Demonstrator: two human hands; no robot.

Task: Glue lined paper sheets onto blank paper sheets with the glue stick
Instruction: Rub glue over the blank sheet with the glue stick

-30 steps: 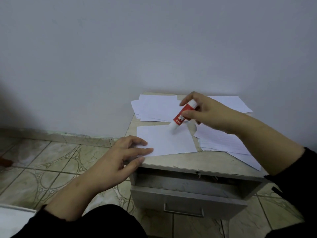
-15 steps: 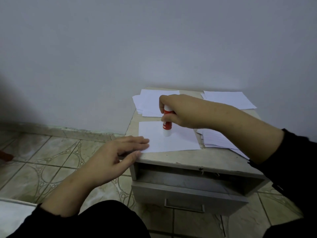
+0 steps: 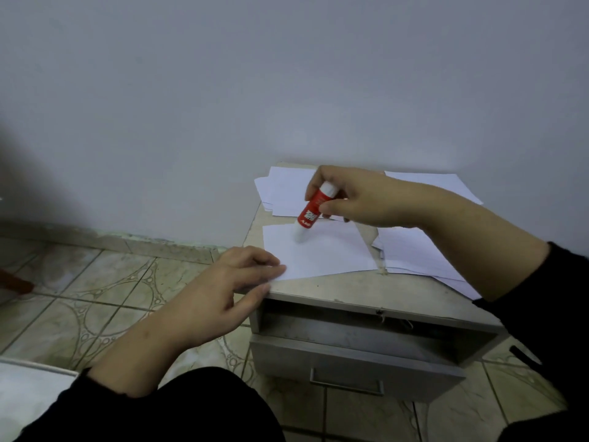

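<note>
A white sheet [image 3: 325, 253] lies flat near the front left of a small cabinet top [image 3: 366, 287]. My right hand [image 3: 360, 199] grips a red and white glue stick [image 3: 310, 212], tilted, with its tip touching the far left part of that sheet. My left hand [image 3: 236, 282] rests with straight fingers on the sheet's near left corner, at the cabinet's edge. A stack of lined sheets [image 3: 414, 253] lies to the right, partly under my right forearm.
More white sheets [image 3: 283, 193] are piled at the back left by the wall, and others [image 3: 436, 186] at the back right. The cabinet's top drawer [image 3: 350, 362] stands pulled out towards me. Patterned floor tiles [image 3: 95, 298] spread to the left.
The glue stick went from upright to tilted, with its tip farther left and nearer the sheet's far edge. My left hand kept its hold on the corner.
</note>
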